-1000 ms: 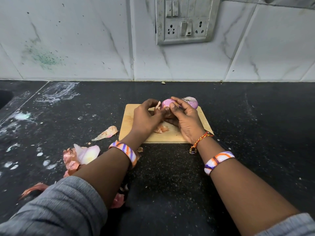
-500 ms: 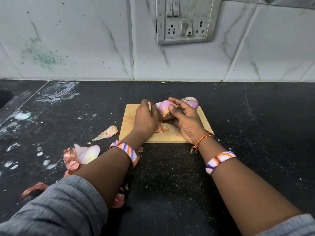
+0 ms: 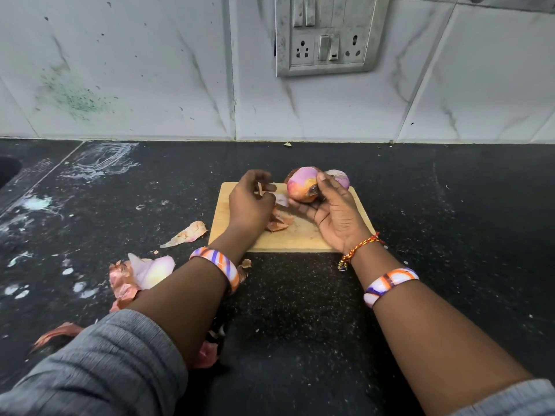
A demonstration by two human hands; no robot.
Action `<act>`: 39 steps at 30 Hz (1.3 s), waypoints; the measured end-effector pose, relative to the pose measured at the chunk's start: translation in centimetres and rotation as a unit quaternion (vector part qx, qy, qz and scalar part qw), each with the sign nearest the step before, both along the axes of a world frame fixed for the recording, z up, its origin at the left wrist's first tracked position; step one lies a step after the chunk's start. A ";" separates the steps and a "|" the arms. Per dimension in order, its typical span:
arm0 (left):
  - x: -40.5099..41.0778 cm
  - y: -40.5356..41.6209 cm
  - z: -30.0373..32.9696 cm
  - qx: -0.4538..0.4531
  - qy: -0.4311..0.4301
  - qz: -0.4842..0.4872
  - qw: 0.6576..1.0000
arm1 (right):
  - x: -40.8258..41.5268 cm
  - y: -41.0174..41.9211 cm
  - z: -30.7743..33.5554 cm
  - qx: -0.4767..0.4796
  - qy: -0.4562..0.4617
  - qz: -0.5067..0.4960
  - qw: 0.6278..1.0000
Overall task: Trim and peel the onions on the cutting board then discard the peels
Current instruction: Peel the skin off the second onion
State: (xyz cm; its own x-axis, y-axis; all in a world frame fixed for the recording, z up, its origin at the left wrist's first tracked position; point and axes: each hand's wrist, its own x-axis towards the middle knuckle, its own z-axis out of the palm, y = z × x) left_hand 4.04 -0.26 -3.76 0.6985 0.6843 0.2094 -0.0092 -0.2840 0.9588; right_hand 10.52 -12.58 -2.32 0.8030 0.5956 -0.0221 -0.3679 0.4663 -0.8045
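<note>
Purple onion [image 3: 301,184] sits gripped in the right hand's [image 3: 336,217] curled fingers [image 3: 323,183] above the cutting board [image 3: 303,238]; left hand [image 3: 250,205] pinches a peel [image 3: 264,189] just left of it

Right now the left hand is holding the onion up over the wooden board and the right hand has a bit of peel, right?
Swapped. In the head view, the right hand holds the onion over the wooden board, and the left hand pinches the bit of peel in its fingers.
</note>
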 end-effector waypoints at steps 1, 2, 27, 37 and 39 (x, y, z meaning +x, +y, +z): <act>-0.1 -0.1 0.0 0.001 -0.008 -0.014 1.000 | 0.0 0.1 -0.1 -0.002 -0.003 0.000 1.000; -0.2 -0.2 0.1 -0.001 -0.012 -0.025 1.000 | 0.1 0.2 -0.1 -0.002 -0.007 0.001 1.000; 0.3 -0.4 -0.4 0.126 0.033 -0.085 0.988 | -0.1 0.4 -0.3 -0.037 -0.043 0.000 0.998; 0.2 -0.6 0.1 0.122 0.042 -0.027 0.991 | -0.3 0.1 0.4 -0.017 0.019 0.022 0.999; 0.3 -0.3 -0.1 0.104 0.047 0.009 0.993 | -0.3 0.0 0.5 -0.005 0.041 0.019 0.999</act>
State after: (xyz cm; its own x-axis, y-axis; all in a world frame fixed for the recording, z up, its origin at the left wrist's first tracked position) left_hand 4.34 -0.60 -3.86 0.7100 0.6453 0.2820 0.0843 -0.4755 0.8757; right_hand 10.20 -12.62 -1.80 0.7744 0.6257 -0.0939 -0.4511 0.4419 -0.7754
